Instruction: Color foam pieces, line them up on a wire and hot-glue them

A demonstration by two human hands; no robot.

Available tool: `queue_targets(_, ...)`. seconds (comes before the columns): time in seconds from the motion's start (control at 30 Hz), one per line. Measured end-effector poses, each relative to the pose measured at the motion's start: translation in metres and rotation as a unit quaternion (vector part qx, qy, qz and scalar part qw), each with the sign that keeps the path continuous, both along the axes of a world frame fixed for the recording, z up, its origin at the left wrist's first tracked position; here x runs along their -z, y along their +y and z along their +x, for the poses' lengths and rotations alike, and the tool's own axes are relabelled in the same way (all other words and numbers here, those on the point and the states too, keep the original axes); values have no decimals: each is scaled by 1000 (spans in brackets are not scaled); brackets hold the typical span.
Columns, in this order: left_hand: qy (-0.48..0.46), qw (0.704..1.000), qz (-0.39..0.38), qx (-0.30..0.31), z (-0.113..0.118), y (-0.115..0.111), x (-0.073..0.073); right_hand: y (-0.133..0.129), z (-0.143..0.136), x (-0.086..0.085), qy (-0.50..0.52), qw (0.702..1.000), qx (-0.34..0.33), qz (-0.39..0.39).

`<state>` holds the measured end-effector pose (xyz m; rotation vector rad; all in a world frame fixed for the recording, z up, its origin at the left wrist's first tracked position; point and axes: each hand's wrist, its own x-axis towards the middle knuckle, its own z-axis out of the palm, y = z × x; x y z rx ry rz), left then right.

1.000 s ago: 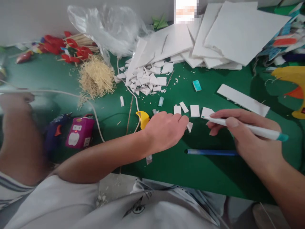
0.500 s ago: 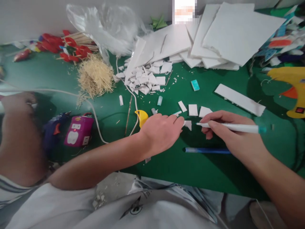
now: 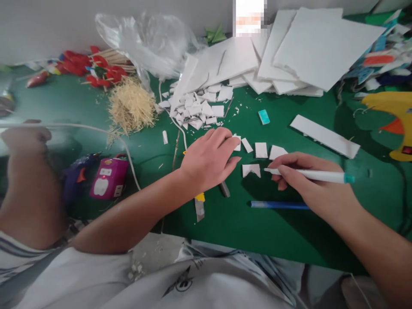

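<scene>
Head view, right of center over the counter (image 3: 257,234): right hand (image 3: 322,193) fingers closed on white marker (image 3: 328,175), long axis left-right, tip left, near notched white piece (image 3: 250,169). Left hand (image 3: 207,161): thumb and index apart, by white tile (image 3: 237,144); contact unclear.

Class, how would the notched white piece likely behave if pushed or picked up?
The notched white piece is probably light, resembling foam. Narrowing to points, it might chip there. Lying flat, it would likely slide, not roll.
</scene>
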<state>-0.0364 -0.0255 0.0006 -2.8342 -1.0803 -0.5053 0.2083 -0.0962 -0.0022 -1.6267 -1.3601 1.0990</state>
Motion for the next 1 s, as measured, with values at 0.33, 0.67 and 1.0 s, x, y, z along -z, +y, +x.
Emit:
queue_targets(0.33,-27,995,-89,46,2,-12,-1,-2,-5,-7,-1,999,29,-22)
queue_targets(0.67,18,992,-96,85,10,-23,7,-1,-10,-15,16,998,49,-30)
queue_targets(1.0,16,985,-145,87,12,-19,7,7,-1,-11,24,999,6,-29)
